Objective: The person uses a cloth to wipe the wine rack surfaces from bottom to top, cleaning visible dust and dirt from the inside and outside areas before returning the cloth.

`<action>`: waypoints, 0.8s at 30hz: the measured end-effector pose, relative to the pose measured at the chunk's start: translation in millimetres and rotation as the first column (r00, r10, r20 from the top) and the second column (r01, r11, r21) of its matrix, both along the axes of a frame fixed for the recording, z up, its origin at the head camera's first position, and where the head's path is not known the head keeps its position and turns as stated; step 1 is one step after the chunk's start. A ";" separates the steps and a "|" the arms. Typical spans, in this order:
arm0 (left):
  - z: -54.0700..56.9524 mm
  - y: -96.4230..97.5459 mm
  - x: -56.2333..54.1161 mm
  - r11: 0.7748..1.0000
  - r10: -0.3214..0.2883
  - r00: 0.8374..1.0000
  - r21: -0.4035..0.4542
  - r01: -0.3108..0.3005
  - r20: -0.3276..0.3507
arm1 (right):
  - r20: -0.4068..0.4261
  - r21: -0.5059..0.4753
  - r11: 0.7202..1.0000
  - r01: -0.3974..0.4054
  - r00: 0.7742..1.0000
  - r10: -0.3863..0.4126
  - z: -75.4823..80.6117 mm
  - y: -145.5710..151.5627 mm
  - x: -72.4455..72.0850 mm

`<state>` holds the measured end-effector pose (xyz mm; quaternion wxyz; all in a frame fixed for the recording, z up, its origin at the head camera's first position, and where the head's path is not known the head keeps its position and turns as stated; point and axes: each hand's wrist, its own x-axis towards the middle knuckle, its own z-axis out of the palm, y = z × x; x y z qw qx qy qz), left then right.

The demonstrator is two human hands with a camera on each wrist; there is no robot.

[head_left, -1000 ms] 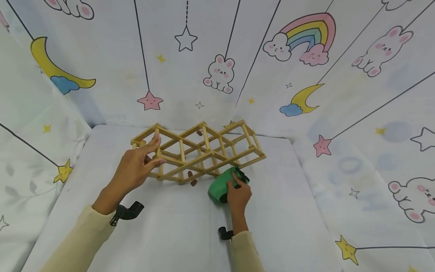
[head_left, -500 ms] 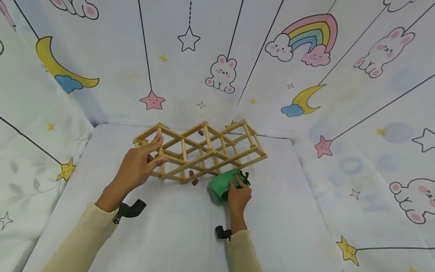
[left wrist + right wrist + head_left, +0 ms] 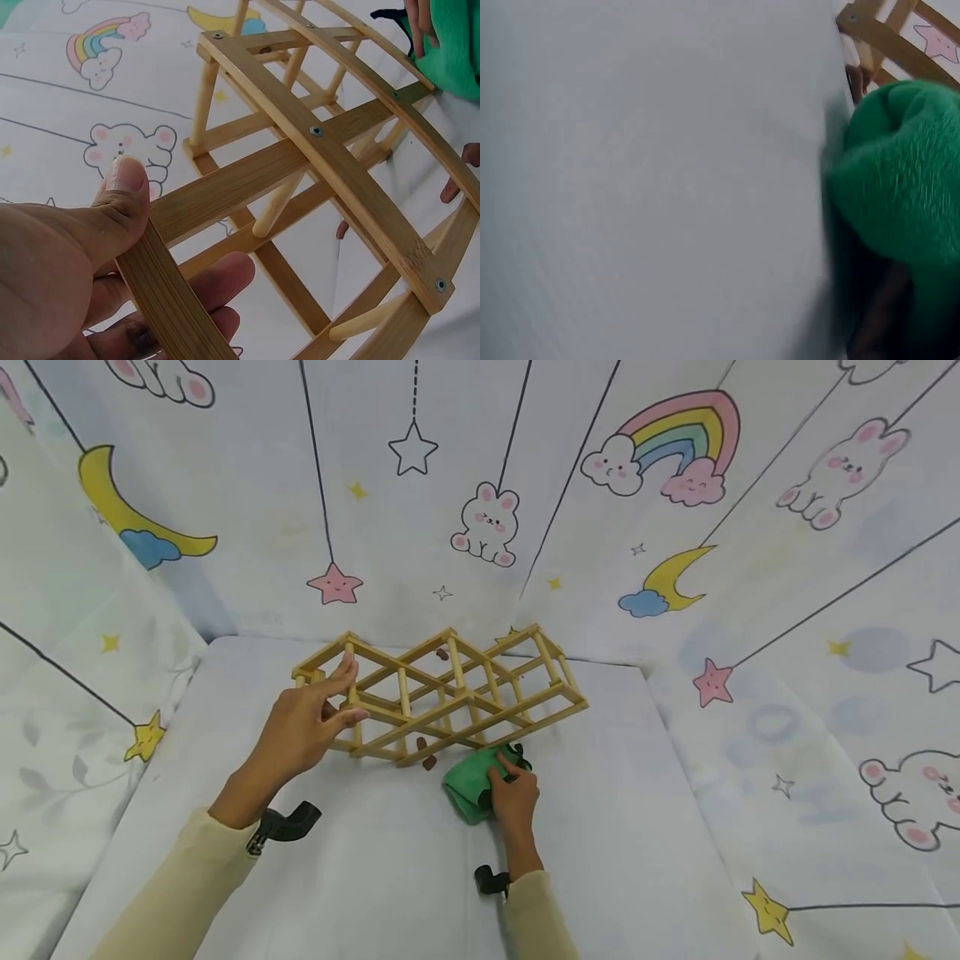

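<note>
A wooden lattice rack (image 3: 467,695) of crossed slats and round dowels stands at the back of the white surface. My left hand (image 3: 300,727) grips its left end; in the left wrist view the thumb (image 3: 127,180) lies on one side of a slat and the fingers on the other. My right hand (image 3: 516,797) holds a bunched green cloth (image 3: 468,781) with black parts, just in front of the rack's lower edge. The right wrist view shows the cloth's fuzzy folds (image 3: 907,180), which hide most of the hand.
Small brown pieces (image 3: 429,762) lie at the rack's front and beneath it; their kind is unclear. The white surface (image 3: 390,860) spreads before the rack. Behind it rises a white sheet printed with bunnies, stars, moons and a rainbow (image 3: 686,431).
My right hand has moved slightly left and toward me with the green cloth, away from the rack's lower edge. The left hand and the rack stay in place.
</note>
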<state>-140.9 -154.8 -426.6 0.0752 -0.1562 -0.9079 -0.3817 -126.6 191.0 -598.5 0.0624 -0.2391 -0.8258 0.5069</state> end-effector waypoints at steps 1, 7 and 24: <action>-0.4 -1.1 0.3 1.000 0.001 1.000 -0.001 -0.001 0.003 | -0.003 0.007 1.000 -0.013 1.000 0.013 1.5 0.7 1.2; -0.8 -2.4 -0.8 1.000 0.002 1.000 -0.005 -0.002 0.000 | -0.319 -0.057 0.977 0.208 0.923 -0.215 38.6 35.8 -4.4; 2.8 -2.3 -0.3 1.000 0.004 1.000 0.007 -0.005 0.021 | -0.405 0.086 0.986 0.146 0.909 -0.099 65.1 78.9 -19.3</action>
